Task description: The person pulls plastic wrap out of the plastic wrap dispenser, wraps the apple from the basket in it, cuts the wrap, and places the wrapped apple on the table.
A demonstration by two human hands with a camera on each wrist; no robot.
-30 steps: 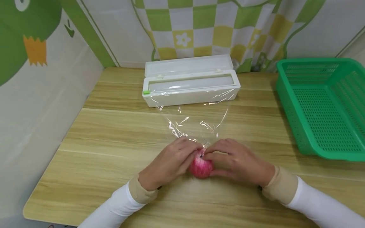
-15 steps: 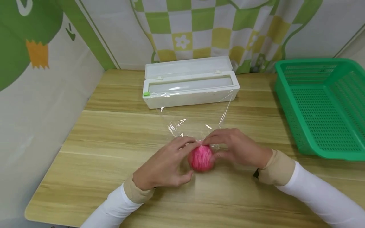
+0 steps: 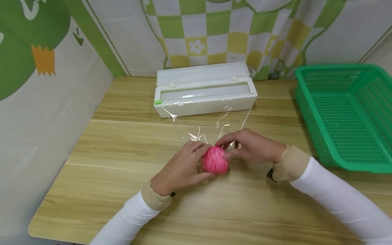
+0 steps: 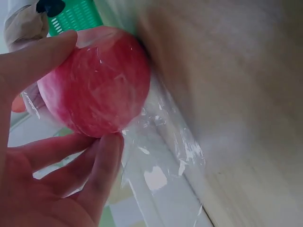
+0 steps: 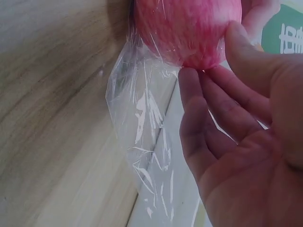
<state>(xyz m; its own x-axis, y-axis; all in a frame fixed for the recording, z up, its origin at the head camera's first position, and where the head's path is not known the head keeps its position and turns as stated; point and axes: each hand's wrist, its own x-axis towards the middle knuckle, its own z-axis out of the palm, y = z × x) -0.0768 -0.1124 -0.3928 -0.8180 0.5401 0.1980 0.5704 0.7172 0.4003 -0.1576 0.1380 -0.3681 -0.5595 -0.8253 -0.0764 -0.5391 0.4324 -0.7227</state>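
Observation:
A red-pink apple (image 3: pixel 215 160) sits between both hands over the table, with clear cling film (image 4: pixel 156 111) clinging to its surface. My left hand (image 3: pixel 183 166) grips its left side, thumb on the near face and fingertips on the far face. From the right, my right hand (image 3: pixel 252 145) holds it between thumb and fingertips, as the right wrist view shows the thumb (image 5: pixel 239 40) on the skin. Wrinkled film (image 5: pixel 149 123) stretches from the apple back to the white dispenser box (image 3: pixel 208 105), whose lid stands up with the roll inside.
A green plastic basket (image 3: pixel 316 129) stands at the right of the wooden table (image 3: pixel 122 163). Behind the box hangs a green, white and yellow checked curtain (image 3: pixel 218 37). A printed white cloth (image 3: pixel 61 112) covers the wall at left.
The apple has turned, its stem hollow going out of sight, and moved slightly away toward the box. Both hands have shifted their grip on it, and the film span has shortened.

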